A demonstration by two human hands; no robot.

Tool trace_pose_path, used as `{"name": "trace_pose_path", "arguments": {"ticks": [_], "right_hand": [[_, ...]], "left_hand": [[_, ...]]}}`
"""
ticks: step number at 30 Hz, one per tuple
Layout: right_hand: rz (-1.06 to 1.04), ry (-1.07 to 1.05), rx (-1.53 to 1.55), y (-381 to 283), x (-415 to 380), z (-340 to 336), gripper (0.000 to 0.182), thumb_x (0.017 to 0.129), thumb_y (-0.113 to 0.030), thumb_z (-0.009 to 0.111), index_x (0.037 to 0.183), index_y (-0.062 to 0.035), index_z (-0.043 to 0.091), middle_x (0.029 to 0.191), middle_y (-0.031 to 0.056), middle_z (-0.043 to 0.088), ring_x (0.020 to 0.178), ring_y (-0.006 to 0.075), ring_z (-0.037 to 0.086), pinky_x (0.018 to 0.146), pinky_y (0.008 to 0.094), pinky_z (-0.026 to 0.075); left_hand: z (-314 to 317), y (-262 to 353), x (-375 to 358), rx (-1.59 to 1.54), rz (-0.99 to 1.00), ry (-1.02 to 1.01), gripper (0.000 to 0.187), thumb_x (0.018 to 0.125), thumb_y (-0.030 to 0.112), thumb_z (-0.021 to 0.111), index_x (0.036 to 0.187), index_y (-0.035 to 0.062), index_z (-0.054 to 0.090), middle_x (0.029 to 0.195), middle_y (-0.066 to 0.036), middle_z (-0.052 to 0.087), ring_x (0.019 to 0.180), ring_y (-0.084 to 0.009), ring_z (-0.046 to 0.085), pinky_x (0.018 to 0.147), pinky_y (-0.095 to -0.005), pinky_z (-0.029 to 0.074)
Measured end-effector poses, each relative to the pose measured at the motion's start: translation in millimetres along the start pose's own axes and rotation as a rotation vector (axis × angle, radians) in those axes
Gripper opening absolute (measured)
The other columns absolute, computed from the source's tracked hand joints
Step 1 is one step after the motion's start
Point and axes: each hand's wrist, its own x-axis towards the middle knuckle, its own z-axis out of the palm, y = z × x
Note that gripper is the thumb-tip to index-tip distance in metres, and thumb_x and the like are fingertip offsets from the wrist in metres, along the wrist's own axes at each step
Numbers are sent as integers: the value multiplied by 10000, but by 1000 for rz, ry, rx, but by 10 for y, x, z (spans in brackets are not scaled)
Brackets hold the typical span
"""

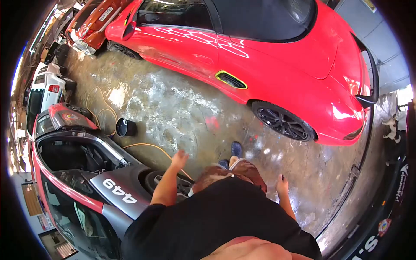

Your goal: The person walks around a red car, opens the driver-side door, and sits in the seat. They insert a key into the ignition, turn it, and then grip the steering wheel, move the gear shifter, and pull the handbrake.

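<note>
My left hand [179, 158] hangs in front of my body on the left, slightly blurred, with its fingers apart and nothing visible in them. It is nearest to the grey and red car marked 449 [118, 189] and a yellow hose [151, 144] on the floor. My right hand [282, 186] is lowered on the right side, closed around a small dark object [283, 177] whose kind I cannot make out. A red car [268, 60] with a black roof stands ahead. My feet in dark shoes [236, 149] are on the wet floor.
A black bucket [126, 128] stands on the wet concrete floor [173, 108] beside the grey car's open door area. An orange car [93, 26] and a white vehicle [45, 89] are farther left. A dark vehicle with white lettering [381, 208] lines the right side.
</note>
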Motion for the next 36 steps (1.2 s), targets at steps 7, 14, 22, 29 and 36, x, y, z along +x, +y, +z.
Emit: {"name": "trace_pose_path", "arguments": {"ticks": [7,14,22,29,36], "right_hand": [[-90,306,37,-561,675,-18,484,986,-451,586,1081,22,619,831,149,701,779,285,677,726,427,527],[135,471,210,-1018,-779,-356,501,951,-481,617,1175,-34,594,1001,282,688,980,446,670,848,483,518],[917,533,733,846,-1766,1124,661,944,-508,587,1009,145,662,860,256,711,765,359,718,650,478,527],[814,257,811,1574,-1410,1041,694,983,-583,473,1093,81,641,984,247,665,899,370,652,799,472,510],[736,684,1318,1878,-107,-1336,458,1016,-531,526,927,-81,525,604,37,510,410,158,448,360,327,363]], "left_hand": [[261,1591,1295,-685,214,-13,357,974,261,644,1199,-15,622,1045,-177,715,966,-247,679,867,-386,520],[358,3148,1741,270,963,-544,259,889,228,686,1090,65,686,1052,-191,700,1016,-412,653,895,-488,518],[1274,6919,1284,98,1585,-81,194,947,209,640,1066,58,662,1119,-115,660,1097,-326,604,951,-466,450],[2678,7973,176,-120,1525,-216,151,899,148,701,994,33,681,1025,-136,692,1003,-331,656,891,-439,493],[3608,8859,-842,126,1732,-250,157,886,198,716,984,77,695,1067,-94,677,1061,-299,636,938,-447,457]]}}
